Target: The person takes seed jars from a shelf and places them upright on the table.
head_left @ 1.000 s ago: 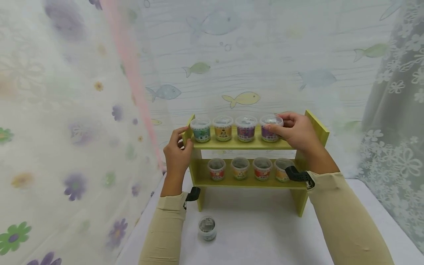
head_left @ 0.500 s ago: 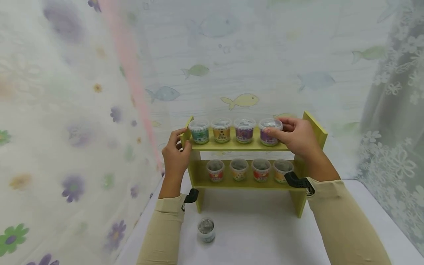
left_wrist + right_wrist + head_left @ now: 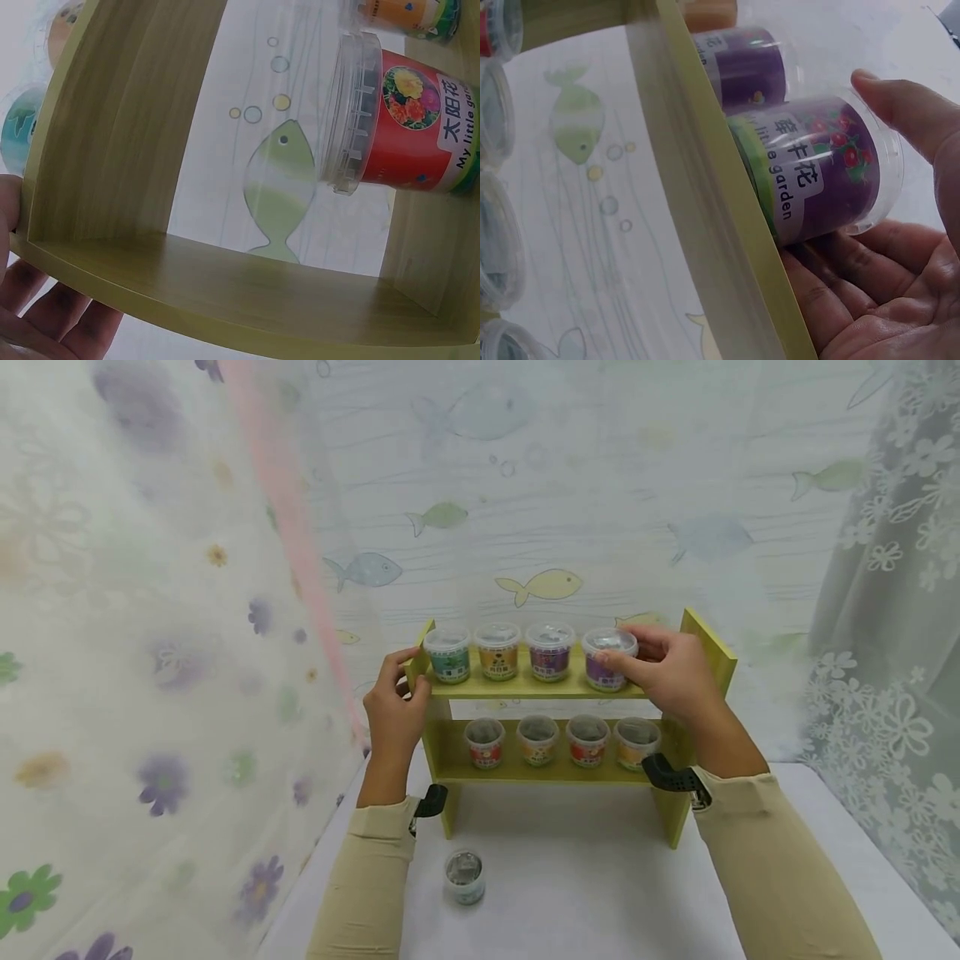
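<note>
A yellow-green two-tier wooden shelf (image 3: 525, 692) stands on the white table. My left hand (image 3: 397, 710) grips its left side panel (image 3: 225, 289), with the thumb in front and the fingers behind. On the top tier my right hand (image 3: 675, 672) holds the rightmost lidded plastic cup, a purple-labelled one (image 3: 825, 169). My thumb is at the lid's rim, and the fingers reach round the far side. The cup's base is right at the board's front edge. Left of it are another purple cup (image 3: 550, 658), an orange cup (image 3: 498, 660) and a green cup (image 3: 450, 664).
Several clear cups with red and orange labels line the lower tier, among them a red one (image 3: 409, 112). A lone lidded cup (image 3: 465, 881) sits on the table (image 3: 570, 893) in front of the shelf's left leg. Patterned curtains hang behind and to the left.
The purple cup in my right hand has come slightly toward the top board's front edge. My left hand keeps its grip on the side panel. The head view has shifted a little.
</note>
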Motion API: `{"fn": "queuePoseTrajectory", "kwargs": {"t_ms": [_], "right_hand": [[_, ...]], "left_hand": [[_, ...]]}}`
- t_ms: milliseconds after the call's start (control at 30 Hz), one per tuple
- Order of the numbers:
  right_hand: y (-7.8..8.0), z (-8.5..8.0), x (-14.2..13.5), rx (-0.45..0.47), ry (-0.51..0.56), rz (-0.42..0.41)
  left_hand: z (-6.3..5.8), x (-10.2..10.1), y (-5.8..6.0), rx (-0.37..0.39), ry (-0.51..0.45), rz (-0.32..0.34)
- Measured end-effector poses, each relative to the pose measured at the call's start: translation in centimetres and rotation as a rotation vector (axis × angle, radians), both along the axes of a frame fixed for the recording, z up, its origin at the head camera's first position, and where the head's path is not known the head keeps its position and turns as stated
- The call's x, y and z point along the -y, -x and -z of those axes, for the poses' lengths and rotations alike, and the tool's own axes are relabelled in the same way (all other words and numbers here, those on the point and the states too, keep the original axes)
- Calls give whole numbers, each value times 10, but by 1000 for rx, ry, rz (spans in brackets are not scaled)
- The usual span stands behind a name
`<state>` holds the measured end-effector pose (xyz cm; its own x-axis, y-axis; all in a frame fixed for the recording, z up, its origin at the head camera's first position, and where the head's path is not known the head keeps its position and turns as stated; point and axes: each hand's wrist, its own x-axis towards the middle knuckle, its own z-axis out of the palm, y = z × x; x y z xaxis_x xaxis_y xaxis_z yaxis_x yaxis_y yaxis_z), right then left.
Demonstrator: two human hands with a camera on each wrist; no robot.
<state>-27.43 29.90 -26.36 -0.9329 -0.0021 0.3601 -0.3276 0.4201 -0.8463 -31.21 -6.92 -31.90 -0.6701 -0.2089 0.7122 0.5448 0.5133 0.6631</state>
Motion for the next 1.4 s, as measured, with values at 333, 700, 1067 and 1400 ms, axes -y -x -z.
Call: {"fn": "queuePoseTrajectory", "kwargs": {"t_ms": [333,700,1067,1400], "right_hand": [[-2,-1,0,7,8,10],[-13,-2,-6,45,-21,33],[-23,3,-8,17,-23,45],[-36,12,-2,-10,29,-10]], "left_hand": [[0,2,0,-7,6,1],[2,1,4,-9,11,-2],[2,3,4,-11,10,-10],[0,0,2,1,10,1]]}}
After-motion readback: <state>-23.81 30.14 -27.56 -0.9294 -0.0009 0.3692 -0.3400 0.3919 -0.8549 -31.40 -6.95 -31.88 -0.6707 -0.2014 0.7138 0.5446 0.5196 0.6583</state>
